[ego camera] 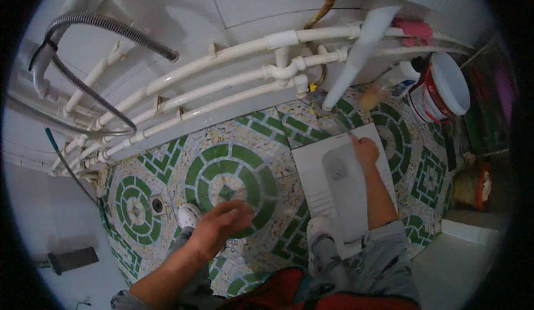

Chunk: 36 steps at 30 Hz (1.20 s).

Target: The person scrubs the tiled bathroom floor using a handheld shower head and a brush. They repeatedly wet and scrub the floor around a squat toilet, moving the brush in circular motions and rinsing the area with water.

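My right hand (367, 151) is closed around the thin handle of a blurred brush-like tool (343, 121), over the upper right part of a white squat toilet pan (348, 159) set in the floor. Past that hand, a blurred orange-tan object (372, 98) shows near the wall; whether it belongs to the tool I cannot tell. My left hand (233, 218) hangs over the green and white patterned floor tiles (248, 168) with nothing in it, its fingers partly together and slightly blurred. A white drain pipe (358, 59) slopes down to the floor beyond the pan.
Cream pipes (233, 53) run along the wall. At right stand a white and red bucket (448, 86), a white bottle (404, 76) and a yellowish container (469, 184). A metal hose (108, 22) loops at upper left. A floor drain (157, 204) lies left of my shoe (189, 215).
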Tool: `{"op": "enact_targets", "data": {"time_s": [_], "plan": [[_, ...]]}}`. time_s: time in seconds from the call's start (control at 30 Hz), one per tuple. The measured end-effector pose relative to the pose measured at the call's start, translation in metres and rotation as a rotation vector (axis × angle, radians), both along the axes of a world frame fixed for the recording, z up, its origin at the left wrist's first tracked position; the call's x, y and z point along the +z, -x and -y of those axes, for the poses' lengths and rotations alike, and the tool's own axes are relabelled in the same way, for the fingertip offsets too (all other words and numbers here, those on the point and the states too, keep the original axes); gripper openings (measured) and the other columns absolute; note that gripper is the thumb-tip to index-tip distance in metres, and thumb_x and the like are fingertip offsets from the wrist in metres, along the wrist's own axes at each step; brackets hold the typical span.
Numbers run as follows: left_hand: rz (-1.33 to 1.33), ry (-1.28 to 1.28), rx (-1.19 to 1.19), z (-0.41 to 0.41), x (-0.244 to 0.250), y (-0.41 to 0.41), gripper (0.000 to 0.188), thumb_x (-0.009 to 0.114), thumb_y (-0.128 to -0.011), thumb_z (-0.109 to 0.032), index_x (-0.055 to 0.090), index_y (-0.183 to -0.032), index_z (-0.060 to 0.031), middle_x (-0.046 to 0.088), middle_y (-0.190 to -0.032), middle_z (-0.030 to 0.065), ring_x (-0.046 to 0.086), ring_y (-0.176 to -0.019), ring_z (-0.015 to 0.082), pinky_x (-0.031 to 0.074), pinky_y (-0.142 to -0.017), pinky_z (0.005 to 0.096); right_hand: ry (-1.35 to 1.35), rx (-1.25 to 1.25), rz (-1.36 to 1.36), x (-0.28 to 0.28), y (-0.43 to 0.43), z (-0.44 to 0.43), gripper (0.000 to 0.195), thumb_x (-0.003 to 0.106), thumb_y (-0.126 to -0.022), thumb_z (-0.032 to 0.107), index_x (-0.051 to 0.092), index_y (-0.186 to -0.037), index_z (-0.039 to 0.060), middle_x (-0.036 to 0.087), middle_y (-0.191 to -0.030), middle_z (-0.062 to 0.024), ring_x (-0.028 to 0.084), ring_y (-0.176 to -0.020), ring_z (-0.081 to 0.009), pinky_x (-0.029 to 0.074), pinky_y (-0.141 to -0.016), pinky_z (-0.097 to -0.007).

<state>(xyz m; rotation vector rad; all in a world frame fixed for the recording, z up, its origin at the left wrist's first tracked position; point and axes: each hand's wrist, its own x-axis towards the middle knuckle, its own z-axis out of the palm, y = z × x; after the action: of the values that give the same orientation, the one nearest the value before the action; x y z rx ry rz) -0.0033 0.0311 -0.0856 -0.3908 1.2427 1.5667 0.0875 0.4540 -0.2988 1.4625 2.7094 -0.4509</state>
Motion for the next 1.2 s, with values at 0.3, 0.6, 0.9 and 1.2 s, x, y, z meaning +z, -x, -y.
{"op": "enact_targets", "data": {"time_s": [0.3,0.6,0.9,1.2], "plan": [[-0.032,0.054,-0.012,-0.001,-0.002,0.003,0.037,0.048,-0.087,-0.017,0.042,-0.119,0.0008,0.051,-0.115,0.0152,0.049,-0.108,0.0253,0.038,-0.092,0.0352,1.376,-0.631,-0.515,-0.033,0.019,0.137,0.044,0.058,-0.077,0.048,0.037,-0.056,0.0148,0.025,-0.045,0.0037,0.021,-0.033,-0.0103,0.016,-0.031,-0.0261],[-0.033,0.014,-0.084,-0.006,-0.010,-0.002,0.039,0.049,-0.086,-0.017,0.042,-0.118,0.0040,0.050,-0.116,0.0181,0.048,-0.109,0.0295,0.038,-0.094,0.0394,1.786,-0.947,-1.006,-0.065,0.103,0.129,0.053,0.044,-0.078,0.063,0.028,-0.057,0.0175,0.018,-0.046,0.0052,0.018,-0.033,-0.0105,0.013,-0.031,-0.0264],[-0.044,0.079,-0.062,-0.005,-0.004,-0.004,0.038,0.048,-0.086,-0.018,0.043,-0.116,0.0048,0.050,-0.115,0.0183,0.049,-0.107,0.0294,0.038,-0.093,0.0392,1.865,-0.975,-0.873,0.002,0.131,0.186,0.056,0.037,-0.078,0.067,0.027,-0.057,0.0164,0.021,-0.048,0.0048,0.019,-0.035,-0.0103,0.015,-0.034,-0.0258],[-0.057,0.058,-0.086,-0.005,-0.008,-0.004,0.036,0.047,-0.087,-0.018,0.044,-0.116,0.0037,0.051,-0.115,0.0176,0.049,-0.107,0.0292,0.039,-0.092,0.0390,1.625,-0.826,-0.771,0.019,0.137,0.223,0.055,0.037,-0.080,0.064,0.037,-0.065,0.0110,0.033,-0.047,-0.0008,0.029,-0.034,-0.0136,0.023,-0.032,-0.0289]]}}
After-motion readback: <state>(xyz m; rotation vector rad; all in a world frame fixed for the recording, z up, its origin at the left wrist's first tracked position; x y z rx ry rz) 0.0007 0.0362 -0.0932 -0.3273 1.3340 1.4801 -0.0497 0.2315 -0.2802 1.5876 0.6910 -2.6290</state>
